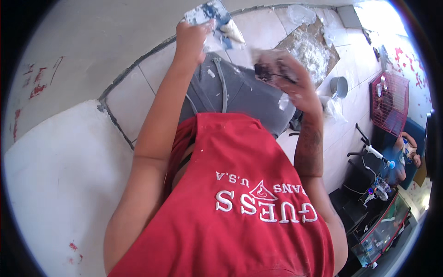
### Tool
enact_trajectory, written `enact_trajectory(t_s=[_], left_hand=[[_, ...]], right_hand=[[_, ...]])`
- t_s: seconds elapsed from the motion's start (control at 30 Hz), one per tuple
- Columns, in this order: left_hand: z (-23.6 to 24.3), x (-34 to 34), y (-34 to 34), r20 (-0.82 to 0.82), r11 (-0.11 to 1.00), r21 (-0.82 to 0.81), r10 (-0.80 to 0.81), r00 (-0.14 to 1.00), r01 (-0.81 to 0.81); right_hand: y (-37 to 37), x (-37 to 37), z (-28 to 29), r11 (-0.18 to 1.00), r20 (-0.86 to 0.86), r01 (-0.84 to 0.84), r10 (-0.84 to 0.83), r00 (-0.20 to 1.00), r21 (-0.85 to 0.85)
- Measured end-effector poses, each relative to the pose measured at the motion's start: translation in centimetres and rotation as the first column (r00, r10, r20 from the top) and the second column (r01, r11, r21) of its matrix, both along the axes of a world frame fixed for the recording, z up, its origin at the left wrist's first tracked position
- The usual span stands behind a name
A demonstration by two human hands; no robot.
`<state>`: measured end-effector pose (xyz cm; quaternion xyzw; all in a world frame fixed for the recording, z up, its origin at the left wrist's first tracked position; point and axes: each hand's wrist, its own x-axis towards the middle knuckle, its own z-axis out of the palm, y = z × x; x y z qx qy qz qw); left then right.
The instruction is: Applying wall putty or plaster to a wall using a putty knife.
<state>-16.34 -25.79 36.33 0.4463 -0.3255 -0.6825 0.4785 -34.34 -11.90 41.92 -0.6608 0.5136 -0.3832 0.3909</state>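
Observation:
My left hand (190,40) is raised at the top centre, fingers closed on a flat board (210,13) smeared with white paste and dark blue-grey patches. A whitish lump of paste (233,33) sits near its right edge. To the right, my right hand (290,76) is closed round a dark-handled tool (267,71). Motion smears this hand, and the tool's working end cannot be made out. The two hands are apart, above my grey trousers (235,90), which carry white spatters.
On the tiled floor, white powder (311,51) lies on a brown sheet (288,44). Nearby stand a grey bucket (340,87) and a plastic bag (334,109). A bare wall (69,64) runs along the left. At right are a red wire cage (390,104), another person (408,150) and a glass tank (383,231).

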Motion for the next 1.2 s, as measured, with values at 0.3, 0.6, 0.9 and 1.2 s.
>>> enact_trajectory(t_s=[0.3, 0.6, 0.9, 1.2], left_hand=[[3.0, 0.0, 3.9, -0.344, 0.967, 0.159, -0.135, 0.929, 0.2], [3.5, 0.4, 3.0, -0.325, 0.982, 0.018, -0.171, 0.93, 0.187], [3.5, -1.6, 3.9, -0.041, 0.971, -0.131, -0.206, 0.978, 0.199], [3.2, -2.0, 3.6, -0.171, 0.985, 0.004, -0.167, 0.971, 0.17]], right_hand=[[-0.7, 1.4, -4.8, 0.929, -0.021, 0.242, -0.258, 0.966, -0.282], [0.0, -0.6, -4.7, 0.89, 0.073, 0.456, -0.453, 0.889, -0.03], [2.4, -0.8, -0.9, 0.865, 0.292, 0.501, -0.474, 0.831, -0.022], [1.0, 0.7, -3.8, 0.933, -0.121, 0.322, -0.343, 0.932, -0.163]])
